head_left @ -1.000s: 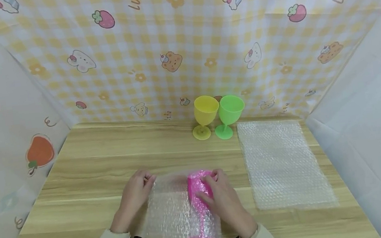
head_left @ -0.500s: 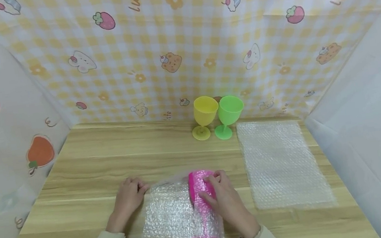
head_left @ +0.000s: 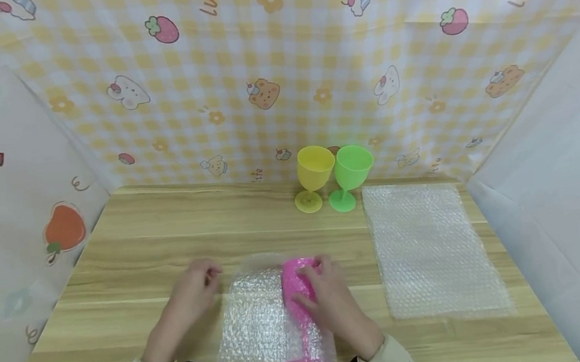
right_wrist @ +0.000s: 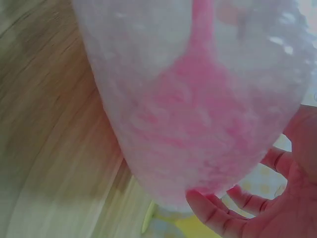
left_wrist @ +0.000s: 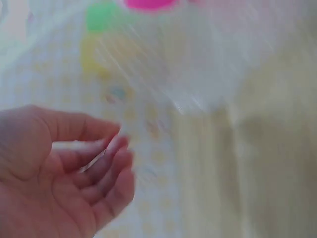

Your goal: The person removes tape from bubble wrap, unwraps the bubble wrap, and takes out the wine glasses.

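A pink plastic goblet (head_left: 299, 288) lies on its side near the table's front, its foot towards the person. Clear bubble wrap (head_left: 257, 318) covers part of it and spreads flat to the left. My right hand (head_left: 333, 296) grips the goblet's bowl through the wrap, thumb and fingers bent over it. In the right wrist view the fingertips (right_wrist: 194, 197) sit at the wrapped rim. My left hand (left_wrist: 74, 168) is off the wrap's left edge, fingers loosely bent and thumb near the index finger, holding nothing.
At the back stand a yellow goblet (head_left: 316, 169) and a green goblet (head_left: 353, 167), side by side. Another bubble wrap sheet (head_left: 434, 248) lies flat on the right of the wooden table (head_left: 166, 232). A checked curtain (head_left: 230, 49) hangs behind.
The left hand has let go of the bubble wrap's left edge and moved away from it. The right hand keeps its hold, shifting slightly left with the pink goblet.
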The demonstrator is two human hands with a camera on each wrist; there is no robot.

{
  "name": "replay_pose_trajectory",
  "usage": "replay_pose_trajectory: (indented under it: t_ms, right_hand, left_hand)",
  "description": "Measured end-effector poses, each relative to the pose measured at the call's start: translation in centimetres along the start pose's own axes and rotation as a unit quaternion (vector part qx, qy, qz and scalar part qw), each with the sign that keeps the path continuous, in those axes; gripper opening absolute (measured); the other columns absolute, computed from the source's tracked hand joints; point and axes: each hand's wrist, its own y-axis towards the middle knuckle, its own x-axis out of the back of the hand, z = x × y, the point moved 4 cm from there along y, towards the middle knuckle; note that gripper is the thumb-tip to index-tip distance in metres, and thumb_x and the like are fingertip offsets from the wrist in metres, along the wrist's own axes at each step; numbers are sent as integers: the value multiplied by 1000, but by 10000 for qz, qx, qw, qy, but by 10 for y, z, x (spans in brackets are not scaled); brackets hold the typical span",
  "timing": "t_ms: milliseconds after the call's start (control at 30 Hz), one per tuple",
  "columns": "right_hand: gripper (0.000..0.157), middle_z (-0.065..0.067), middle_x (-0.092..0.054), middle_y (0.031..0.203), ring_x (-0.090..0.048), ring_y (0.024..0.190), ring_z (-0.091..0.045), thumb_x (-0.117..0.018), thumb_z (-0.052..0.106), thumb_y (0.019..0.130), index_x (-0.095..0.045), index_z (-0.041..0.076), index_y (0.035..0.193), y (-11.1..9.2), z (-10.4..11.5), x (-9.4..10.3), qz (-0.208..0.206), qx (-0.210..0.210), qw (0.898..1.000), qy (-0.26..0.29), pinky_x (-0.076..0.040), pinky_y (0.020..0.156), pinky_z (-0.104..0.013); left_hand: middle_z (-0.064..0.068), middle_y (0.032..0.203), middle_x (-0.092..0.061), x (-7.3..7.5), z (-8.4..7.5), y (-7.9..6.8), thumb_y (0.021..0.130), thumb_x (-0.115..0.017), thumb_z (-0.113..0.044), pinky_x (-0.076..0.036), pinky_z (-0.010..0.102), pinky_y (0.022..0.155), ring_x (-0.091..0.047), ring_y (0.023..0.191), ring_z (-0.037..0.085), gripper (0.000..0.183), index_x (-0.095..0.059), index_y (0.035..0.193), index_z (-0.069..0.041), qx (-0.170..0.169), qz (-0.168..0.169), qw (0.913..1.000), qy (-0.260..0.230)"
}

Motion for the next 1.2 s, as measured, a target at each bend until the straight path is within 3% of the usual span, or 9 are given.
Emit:
replay_pose_trajectory:
  t_ms: [167, 333, 467, 667, 800, 1000, 1200]
  right_hand:
    - [40, -12, -43, 112, -44, 93, -23, -64, 39, 79, -57, 14, 110, 5, 12, -4, -49, 246, 9992, -319, -44, 63, -19]
    - [42, -12, -43, 113, -45, 94, -23, -64, 37, 79, -57, 13, 112, 7, 22, -8, -42, 380, 9989, -270, -48, 64, -20]
    - [45, -12, -42, 117, -46, 99, -24, -64, 35, 80, -56, 13, 117, 8, 28, -13, 94, 392, 9991, -114, -52, 73, -24]
    - [49, -10, -40, 123, -43, 105, -23, -65, 36, 79, -53, 16, 123, 13, 41, -22, 262, 386, 9989, 56, -52, 78, -27]
    - [50, -10, -39, 123, -43, 106, -23, -65, 36, 79, -53, 16, 123, 15, 49, -26, 320, 428, 9985, 99, -52, 78, -25]
    - [51, -10, -39, 123, -42, 108, -23, -65, 37, 79, -52, 15, 123, 16, 51, -27, 359, 395, 9985, 99, -52, 78, -25]
    - [50, -12, -37, 128, -46, 105, -21, -64, 38, 79, -50, 14, 121, 12, 43, -25, 360, 172, 9988, 290, -52, 79, -25]
  left_hand:
    - [13, 107, -61, -28, -37, -3, 82, -57, -1, -52, 36, 84, -59, 95, 27, 24, -61, 105, 0, -764, 912, 9928, 145]
    - [18, 133, -46, -55, -45, 0, 80, -59, -2, -38, 46, 102, -46, 121, 33, 49, -47, 127, 1, -1417, 1310, 9763, 980]
    - [17, 144, -32, -60, -37, 4, 70, -70, -5, -32, 47, 106, -38, 127, 36, 77, -34, 136, 2, -1232, 1519, 9734, 1196]
    - [15, 146, -28, -53, -20, 6, 56, -80, -12, -43, 50, 95, -47, 116, 40, 98, -30, 139, -1, -642, 1884, 9729, 1178]
    - [17, 144, -31, -45, -12, 8, 54, -81, -9, -42, 54, 94, -47, 115, 42, 98, -32, 138, -3, -449, 1856, 9755, 1089]
    - [19, 138, -39, -46, -7, 19, 58, -80, -15, -44, 56, 89, -48, 111, 45, 88, -37, 134, 0, -753, 1753, 9712, 1429]
    - [11, 119, -51, -49, -8, 40, 60, -78, -9, -54, 40, 70, -57, 82, 27, 67, -52, 122, -8, -692, 1650, 9728, 1469]
